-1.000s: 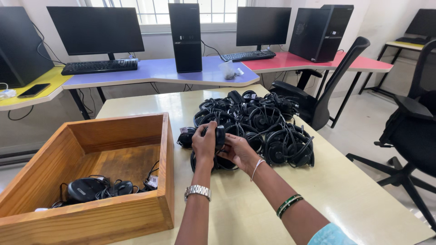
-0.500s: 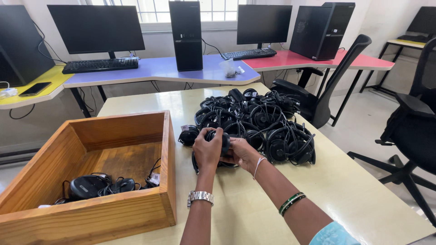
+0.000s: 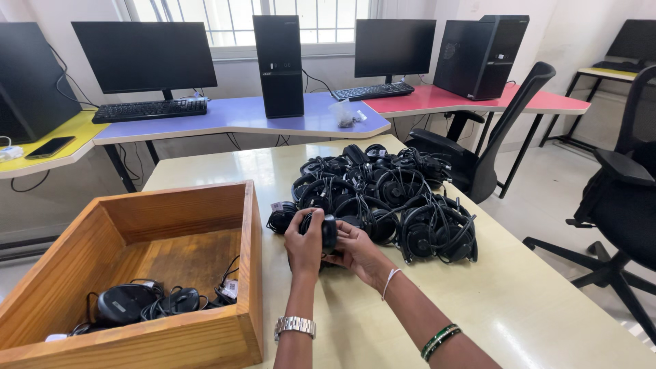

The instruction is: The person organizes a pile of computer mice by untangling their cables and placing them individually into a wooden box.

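- Hands meet near the middle of the cream table (image 3: 547,301): left hand (image 3: 304,240) and right hand (image 3: 357,247) both closed about one black headset (image 3: 329,231), lifted just off the near-left edge of the pile.
- Left hand: fingers curled round the earcup from the left, thumb side up; a metal wristwatch (image 3: 294,326) sits on the forearm.
- Right hand: fingers wrapped under and behind the same headset from the right; whether they also pinch its cord cannot be told. A white bangle and green bangles (image 3: 437,341) circle this arm.
- Heap of headsets (image 3: 389,198): many black units with tangled cords, far and right of the hands, touching one another.
- Wooden box (image 3: 249,260): open-topped, left of the hands, just beside the left wrist; inside, at its near end, lie a few black headsets with coiled cords (image 3: 143,302).
- Step in hand, as a judgement: one unit appears to be gathered or tidied between both palms, apart from the heap.
- Next move, as a judgement: a leftward carry over the box wall calls for the cord kept clear of the pile, so neighbouring headsets are not dragged along.
- Background: monitors, tower computers and keyboards on coloured desks (image 3: 232,116) along the far side; black chairs (image 3: 478,157) to the right.
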